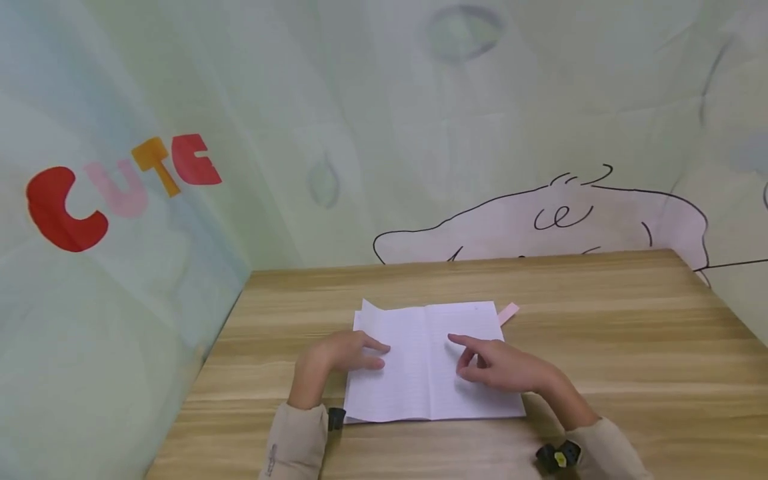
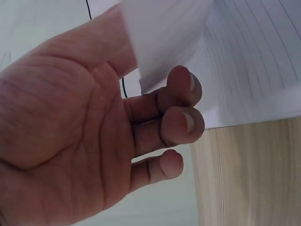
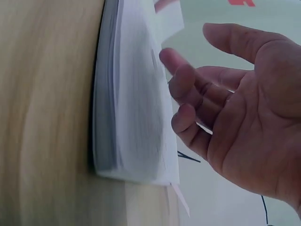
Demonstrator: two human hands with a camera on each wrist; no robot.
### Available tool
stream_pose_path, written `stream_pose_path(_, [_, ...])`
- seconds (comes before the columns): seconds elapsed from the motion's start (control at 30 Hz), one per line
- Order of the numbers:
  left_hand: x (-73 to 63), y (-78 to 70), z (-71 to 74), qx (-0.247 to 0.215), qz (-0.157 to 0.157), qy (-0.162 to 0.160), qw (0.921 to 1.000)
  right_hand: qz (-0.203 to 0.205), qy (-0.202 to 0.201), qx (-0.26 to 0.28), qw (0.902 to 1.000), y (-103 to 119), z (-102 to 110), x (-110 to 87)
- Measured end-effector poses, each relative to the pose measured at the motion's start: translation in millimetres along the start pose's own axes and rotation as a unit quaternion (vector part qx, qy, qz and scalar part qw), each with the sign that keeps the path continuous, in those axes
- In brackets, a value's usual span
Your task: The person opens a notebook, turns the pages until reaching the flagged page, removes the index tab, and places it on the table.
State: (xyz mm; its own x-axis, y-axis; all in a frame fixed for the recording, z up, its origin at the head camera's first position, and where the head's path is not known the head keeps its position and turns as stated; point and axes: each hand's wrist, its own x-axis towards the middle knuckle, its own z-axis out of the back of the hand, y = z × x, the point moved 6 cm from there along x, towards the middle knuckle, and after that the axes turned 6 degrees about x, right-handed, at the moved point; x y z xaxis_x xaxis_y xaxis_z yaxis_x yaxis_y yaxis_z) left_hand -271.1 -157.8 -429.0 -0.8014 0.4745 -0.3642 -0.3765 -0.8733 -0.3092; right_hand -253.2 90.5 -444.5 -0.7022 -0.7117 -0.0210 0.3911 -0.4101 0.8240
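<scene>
An open notebook (image 1: pixel 401 393) with lined pages lies on the wooden table. My left hand (image 1: pixel 345 352) reaches over its left page, thumb and index finger extended across the paper. In the left wrist view a raised leaf (image 2: pixel 164 37) covers the ends of the thumb and index finger, while the other fingers bend loosely beside it. Over the right page, my right hand (image 1: pixel 501 365) points its index finger toward the middle of the notebook. The right wrist view shows its fingers loosely bent, thumb apart, nothing held. The left page's top corner curls upward.
A pink ribbon or tab (image 1: pixel 509 313) sticks out past the notebook's upper right edge. The wooden table (image 1: pixel 606 333) extends around the notebook. Behind and to the left hangs a printed cloth backdrop (image 1: pixel 288 120) with coloured letters. Dark straps circle both wrists.
</scene>
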Motion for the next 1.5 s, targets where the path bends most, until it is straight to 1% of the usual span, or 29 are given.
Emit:
stream_pose_path(0.1, [-1.4,1.6,-0.6,0.002,0.015,0.004,0.9999,-0.002,-0.011,-0.018,0.9998,-4.1,4.8,-1.3])
stream_pose_path(0.23, [-3.8,4.7,-0.6,0.005,0.044,0.015,0.9989,-0.005,-0.021,-0.048,0.9986,-7.8,10.7,-2.7])
stream_pose_path(0.3, [-4.2,5.5,-0.9,0.003,0.051,0.02,0.9985,-0.014,-0.027,-0.059,0.9978,-11.6,13.2,-4.0])
stream_pose_path(0.4, [-3.8,6.4,-1.8,0.001,0.053,0.024,0.9983,-0.028,-0.031,-0.071,0.9966,-17.5,16.6,-6.3])
stream_pose_path(0.5, [-3.4,7.4,-2.5,0.006,0.052,0.022,0.9984,-0.053,-0.038,-0.081,0.9946,-24.7,19.9,-8.6])
stream_pose_path(0.63, [-4.3,8.8,-3.5,0.011,0.052,0.025,0.9983,-0.1,-0.046,-0.081,0.9906,-33.3,23.0,-11.9])
stream_pose_path(0.7, [-5.1,8.3,-3.6,0.014,0.048,0.028,0.9984,-0.116,-0.052,-0.081,0.9886,-36.0,24.5,-13.5])
stream_pose_path(0.77, [-5.9,7.9,-3.1,0.013,0.044,0.028,0.9985,-0.123,-0.062,-0.085,0.9868,-38.1,26.3,-14.7])
stream_pose_path(0.87, [-6.9,8.6,-2.4,0.011,0.046,0.024,0.9986,-0.122,-0.077,-0.092,0.9852,-38.6,28.7,-16.1])
stream_pose_path(1.03, [-6.3,13.1,-2.1,0.004,0.069,0.012,0.9975,-0.128,-0.1,-0.112,0.9804,-37.1,31.5,-17.9])
stream_pose_path(1.1, [-5.5,14.9,-2.3,0.005,0.081,0.01,0.9966,-0.145,-0.106,-0.115,0.977,-38.7,32.2,-18.4])
stream_pose_path(1.27, [-4.5,19.7,-4.6,0.002,0.11,0.013,0.9938,-0.186,-0.104,-0.106,0.9713,-45.8,31.5,-18.6])
stream_pose_path(1.37, [-3.4,20.8,-5.5,0.003,0.115,0.013,0.9933,-0.194,-0.103,-0.102,0.9703,-47.5,31.3,-18.5])
stream_pose_path(1.5, [-2.6,20.3,-5.1,0.008,0.113,0.009,0.9935,-0.197,-0.104,-0.104,0.9693,-47.4,30.3,-17.9])
